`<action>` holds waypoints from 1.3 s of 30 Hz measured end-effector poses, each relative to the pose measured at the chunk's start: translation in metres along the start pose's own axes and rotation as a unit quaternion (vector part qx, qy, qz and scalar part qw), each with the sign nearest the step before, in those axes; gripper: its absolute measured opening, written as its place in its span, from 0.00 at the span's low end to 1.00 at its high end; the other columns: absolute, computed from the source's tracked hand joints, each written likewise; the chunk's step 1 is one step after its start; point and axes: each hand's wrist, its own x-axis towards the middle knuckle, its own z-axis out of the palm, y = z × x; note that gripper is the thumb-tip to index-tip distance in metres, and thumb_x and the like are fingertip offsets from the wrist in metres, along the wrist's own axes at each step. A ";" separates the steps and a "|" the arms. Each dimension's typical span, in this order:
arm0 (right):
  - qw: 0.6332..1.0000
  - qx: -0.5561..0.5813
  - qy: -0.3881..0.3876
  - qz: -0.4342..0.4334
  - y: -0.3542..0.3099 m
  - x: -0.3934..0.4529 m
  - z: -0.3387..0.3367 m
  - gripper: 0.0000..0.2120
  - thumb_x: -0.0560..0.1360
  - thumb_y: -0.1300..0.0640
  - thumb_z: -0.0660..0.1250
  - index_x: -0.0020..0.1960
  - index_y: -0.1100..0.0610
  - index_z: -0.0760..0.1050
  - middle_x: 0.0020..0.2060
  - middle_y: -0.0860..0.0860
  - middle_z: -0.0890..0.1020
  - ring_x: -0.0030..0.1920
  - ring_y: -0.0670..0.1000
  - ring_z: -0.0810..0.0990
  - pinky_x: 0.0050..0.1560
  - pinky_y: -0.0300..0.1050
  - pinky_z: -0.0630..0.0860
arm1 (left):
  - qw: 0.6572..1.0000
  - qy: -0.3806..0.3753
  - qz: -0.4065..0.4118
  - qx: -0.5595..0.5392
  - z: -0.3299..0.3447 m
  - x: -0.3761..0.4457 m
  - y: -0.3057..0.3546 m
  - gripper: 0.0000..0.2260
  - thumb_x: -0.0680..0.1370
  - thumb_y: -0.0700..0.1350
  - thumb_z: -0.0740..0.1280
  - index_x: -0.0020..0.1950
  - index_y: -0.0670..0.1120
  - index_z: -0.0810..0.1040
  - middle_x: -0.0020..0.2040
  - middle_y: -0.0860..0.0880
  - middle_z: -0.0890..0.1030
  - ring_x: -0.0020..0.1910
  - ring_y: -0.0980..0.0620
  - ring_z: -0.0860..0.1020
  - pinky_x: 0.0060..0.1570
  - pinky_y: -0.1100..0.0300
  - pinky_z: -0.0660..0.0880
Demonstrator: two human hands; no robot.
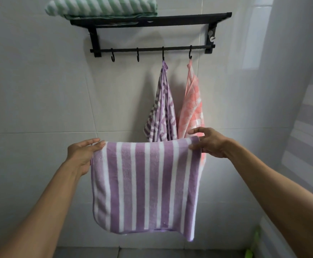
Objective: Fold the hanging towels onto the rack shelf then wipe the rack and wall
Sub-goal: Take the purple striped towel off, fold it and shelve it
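Note:
A purple and white striped towel point(144, 187) hangs folded over in front of me, held up by its two top corners. My left hand point(83, 153) pinches the left corner and my right hand point(209, 142) pinches the right corner. Behind it a second purple striped towel point(162, 108) and a pink patterned towel point(192, 107) hang from hooks on the black wall rack point(152, 50). A folded green striped towel point(101, 6) lies on the left end of the rack shelf point(179, 18).
Two bare hooks point(112, 56) hang on the rack's left side. White tiled wall point(40, 90) stretches behind the rack. A side wall with grey stripes point(304, 112) stands at the right. Something green point(252, 246) sits low at the bottom right.

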 end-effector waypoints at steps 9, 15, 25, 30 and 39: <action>0.986 0.073 0.147 -0.030 0.008 0.007 0.014 0.09 0.75 0.61 0.74 0.53 0.57 0.79 0.46 0.56 0.80 0.42 0.53 0.75 0.41 0.48 0.75 | 1.000 0.010 0.015 0.020 -0.003 -0.001 -0.007 0.17 0.68 0.35 0.79 0.56 0.39 0.81 0.45 0.45 0.84 0.30 0.55 0.82 0.33 0.65 0.81; 0.998 -0.014 0.049 -0.020 0.000 0.004 0.011 0.27 0.67 0.80 0.72 0.63 0.63 0.79 0.56 0.59 0.76 0.56 0.59 0.76 0.61 0.54 0.79 | 0.991 -0.045 0.038 0.121 -0.014 0.000 -0.005 0.26 0.57 0.30 0.81 0.53 0.39 0.81 0.49 0.42 0.83 0.46 0.45 0.82 0.49 0.55 0.82; 0.966 -0.243 0.055 -0.061 -0.023 0.009 -0.001 0.10 0.81 0.60 0.66 0.59 0.64 0.79 0.53 0.56 0.81 0.58 0.59 0.78 0.59 0.55 0.77 | 0.965 -0.065 0.117 0.224 -0.022 0.004 0.013 0.11 0.65 0.36 0.81 0.44 0.38 0.83 0.33 0.50 0.83 0.37 0.48 0.78 0.35 0.65 0.78; 0.998 -0.043 -0.025 -0.037 -0.020 0.007 0.001 0.37 0.65 0.49 0.82 0.69 0.58 0.73 0.63 0.52 0.80 0.63 0.56 0.78 0.68 0.60 0.73 | 0.984 -0.135 0.064 0.098 -0.024 -0.010 0.011 0.15 0.69 0.35 0.76 0.55 0.37 0.82 0.50 0.41 0.86 0.45 0.46 0.86 0.40 0.56 0.83; 0.988 0.091 -0.099 0.081 0.050 -0.005 0.037 0.31 0.70 0.42 0.76 0.66 0.60 0.76 0.58 0.59 0.84 0.58 0.60 0.84 0.65 0.59 0.76 | 0.992 -0.086 -0.067 0.070 -0.035 -0.001 -0.016 0.20 0.71 0.48 0.77 0.55 0.34 0.83 0.48 0.36 0.85 0.43 0.40 0.85 0.47 0.43 0.82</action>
